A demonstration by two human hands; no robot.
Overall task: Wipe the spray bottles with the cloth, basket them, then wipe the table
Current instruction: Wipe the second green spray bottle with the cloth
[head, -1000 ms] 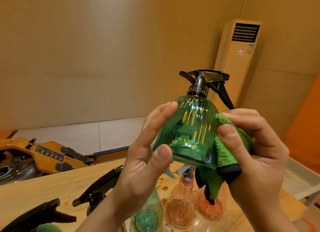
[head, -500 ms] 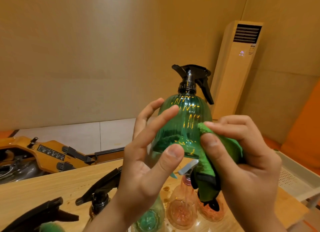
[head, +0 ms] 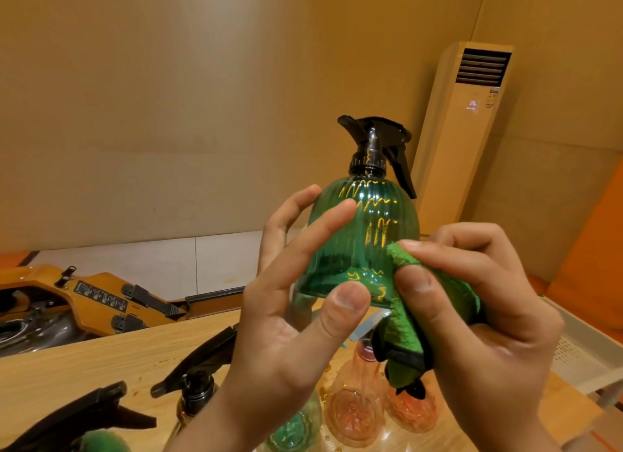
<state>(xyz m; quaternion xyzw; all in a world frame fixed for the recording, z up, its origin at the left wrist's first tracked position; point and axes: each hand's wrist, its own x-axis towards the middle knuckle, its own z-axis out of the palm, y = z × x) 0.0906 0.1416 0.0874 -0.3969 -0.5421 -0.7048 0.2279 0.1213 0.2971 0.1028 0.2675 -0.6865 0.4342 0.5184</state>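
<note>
One green spray bottle [head: 357, 236] is held upright above the table [head: 84, 364]. Left hand [head: 290, 333] grip pinches its lower wall. Right hand [head: 499, 316] grip pinches the green cloth [head: 404, 343] against its right side. Step in hand: bottle wiping. Next move, probably: rotate the bottle and wipe the unreached faces.

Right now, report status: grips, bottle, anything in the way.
Left grip holds green bottle upright, off the table. Right grip presses cloth on its lower side. Nothing blocking; more bottles stand below.

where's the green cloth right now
Head view, right of centre: the green cloth is pinched in the right hand, pressed low against the green spray bottle.
</note>
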